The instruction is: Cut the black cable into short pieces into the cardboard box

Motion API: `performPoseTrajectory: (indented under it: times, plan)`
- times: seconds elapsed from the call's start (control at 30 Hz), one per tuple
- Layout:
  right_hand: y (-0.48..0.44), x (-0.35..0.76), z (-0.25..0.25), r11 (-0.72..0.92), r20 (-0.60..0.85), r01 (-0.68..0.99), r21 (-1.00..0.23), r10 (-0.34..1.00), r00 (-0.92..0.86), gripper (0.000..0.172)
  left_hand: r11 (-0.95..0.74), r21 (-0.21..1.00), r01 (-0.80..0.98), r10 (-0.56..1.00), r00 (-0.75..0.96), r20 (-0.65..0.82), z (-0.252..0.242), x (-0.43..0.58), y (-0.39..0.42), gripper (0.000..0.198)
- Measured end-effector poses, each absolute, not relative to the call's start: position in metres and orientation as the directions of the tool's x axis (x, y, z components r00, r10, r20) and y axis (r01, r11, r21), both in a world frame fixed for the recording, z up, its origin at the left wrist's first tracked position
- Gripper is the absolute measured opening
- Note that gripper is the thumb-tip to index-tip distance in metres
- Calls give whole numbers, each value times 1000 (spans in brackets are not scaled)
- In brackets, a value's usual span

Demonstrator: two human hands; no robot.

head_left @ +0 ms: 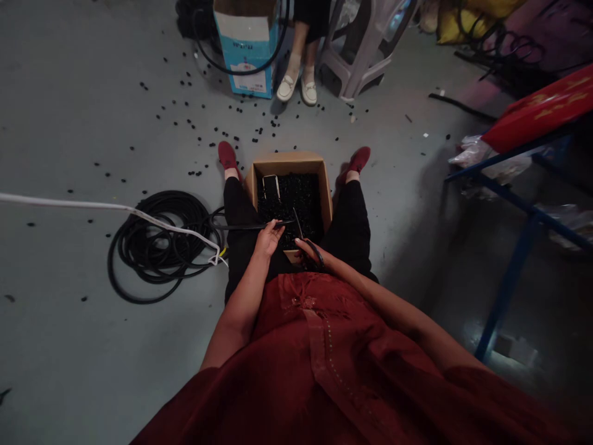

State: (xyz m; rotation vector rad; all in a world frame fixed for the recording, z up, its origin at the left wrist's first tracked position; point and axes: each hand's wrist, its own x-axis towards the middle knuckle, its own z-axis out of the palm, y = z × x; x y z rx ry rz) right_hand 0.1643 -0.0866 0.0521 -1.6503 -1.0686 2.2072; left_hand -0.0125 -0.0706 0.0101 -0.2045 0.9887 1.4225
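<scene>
My left hand grips a black rubber cord that runs in from a coil on the floor and ends above the box. My right hand holds black-handled scissors with the blades pointing up near the cord's end. Between my outstretched legs stands an open cardboard box, heaped with small black cut pieces. A small dark rectangular object with a pale metal edge lies on the heap. The box's near side is mostly hidden behind my hands.
A black cord coil and a white cable lie to my left. Black pieces litter the floor ahead. Beyond stand a co-worker's white shoes, a blue-and-white carton and a plastic stool. A blue metal frame stands right.
</scene>
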Motion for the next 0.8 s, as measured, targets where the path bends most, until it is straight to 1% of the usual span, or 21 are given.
performPoseTrajectory:
  times: [0.4,0.53,0.7,0.8]
  plan:
    - [-87,163,43,-769,-763,166,-617,535,-362,34,220,441,-870,733,-150,-663,12,-12,-71,15]
    - [-86,163,44,-774,-768,171,-610,524,-367,35,215,447,-868,739,-154,-655,11,-12,-71,15]
    - [-85,162,37,-728,-741,194,-658,578,-342,37,239,455,-858,736,-146,-661,9,-11,-72,14]
    - [-85,162,35,-755,-758,174,-632,555,-342,37,263,463,-846,732,-137,-667,8,-10,-72,13]
